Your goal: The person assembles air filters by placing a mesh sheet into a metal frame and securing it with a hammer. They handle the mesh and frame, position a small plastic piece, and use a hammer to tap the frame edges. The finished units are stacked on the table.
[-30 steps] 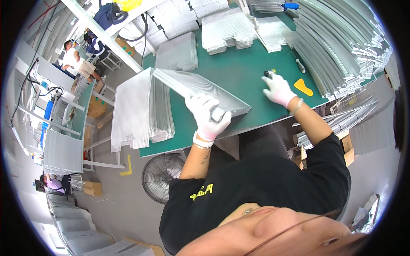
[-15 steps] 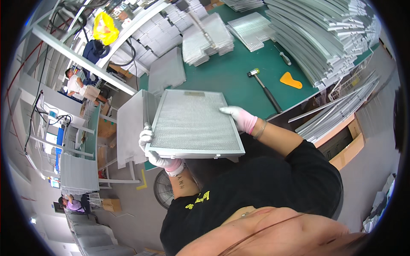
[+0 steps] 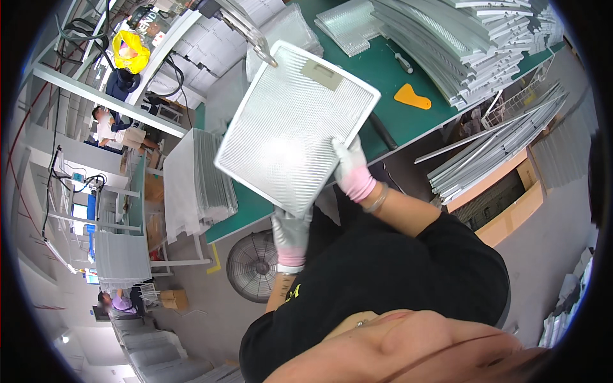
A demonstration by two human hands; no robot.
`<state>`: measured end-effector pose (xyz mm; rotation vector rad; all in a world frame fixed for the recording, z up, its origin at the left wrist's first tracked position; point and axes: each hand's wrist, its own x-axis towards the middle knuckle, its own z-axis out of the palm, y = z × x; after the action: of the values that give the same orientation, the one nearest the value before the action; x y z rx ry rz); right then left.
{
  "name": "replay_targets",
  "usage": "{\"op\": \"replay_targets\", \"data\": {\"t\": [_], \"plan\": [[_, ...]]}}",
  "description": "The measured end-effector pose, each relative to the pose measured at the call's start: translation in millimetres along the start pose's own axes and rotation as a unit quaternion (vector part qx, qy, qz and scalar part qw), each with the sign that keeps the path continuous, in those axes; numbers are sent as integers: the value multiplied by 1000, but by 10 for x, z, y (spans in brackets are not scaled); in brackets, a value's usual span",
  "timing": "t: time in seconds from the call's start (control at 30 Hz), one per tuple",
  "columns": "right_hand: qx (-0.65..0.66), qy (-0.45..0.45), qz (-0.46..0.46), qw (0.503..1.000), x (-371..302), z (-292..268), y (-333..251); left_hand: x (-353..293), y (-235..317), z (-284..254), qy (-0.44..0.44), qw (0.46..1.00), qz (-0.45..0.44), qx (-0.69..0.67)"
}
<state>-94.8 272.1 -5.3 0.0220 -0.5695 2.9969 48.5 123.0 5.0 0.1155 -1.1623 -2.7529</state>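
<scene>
A framed metal mesh filter panel (image 3: pixel 290 127) is held up at a tilt over the green table, one corner pointing toward me. Gloved in white, my left hand (image 3: pixel 292 235) closes on that near corner, its fingertips partly hidden beneath the panel. My right hand (image 3: pixel 350 165) grips the panel's right edge, thumb on the mesh face. A grey rectangular plate (image 3: pixel 321 75) is set by the far edge. The panel covers most of a hammer; only its dark handle (image 3: pixel 383 132) shows. A hanging metal tool (image 3: pixel 252 35) reaches the panel's upper left side.
On the green table (image 3: pixel 408 131) lie an orange scraper (image 3: pixel 412 97), a screwdriver (image 3: pixel 401 59) and a large stack of metal frame strips (image 3: pixel 440 48). Mesh panels (image 3: pixel 198 182) stand at the left edge. A floor fan (image 3: pixel 253 266) stands below; a carton (image 3: pixel 504 201) is at right.
The panel has turned and risen away from me, now covering the hammer's head. My left hand has moved from its left side to the near corner; my right hand still grips the right edge.
</scene>
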Motion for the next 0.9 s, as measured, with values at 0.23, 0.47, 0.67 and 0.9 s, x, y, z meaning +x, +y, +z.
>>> {"op": "replay_targets", "data": {"t": [0.23, 0.47, 0.67, 0.9], "plan": [[73, 15, 360, 930, -915, -139, 499, 39, -413, -33, 38, 996, -68, 38], [-147, -69, 343, 925, -1029, -245, 452, 212, -270, -535, 114, 990, -37, 77], [-178, -179, 477, 842, -920, -1065, -192, -4, 371, -622, 179, 951, 21, 249], [-214, -106, 381, 893, -295, -587, -983, 568, 1107, -579, 135, 935, -126, 304]]}}
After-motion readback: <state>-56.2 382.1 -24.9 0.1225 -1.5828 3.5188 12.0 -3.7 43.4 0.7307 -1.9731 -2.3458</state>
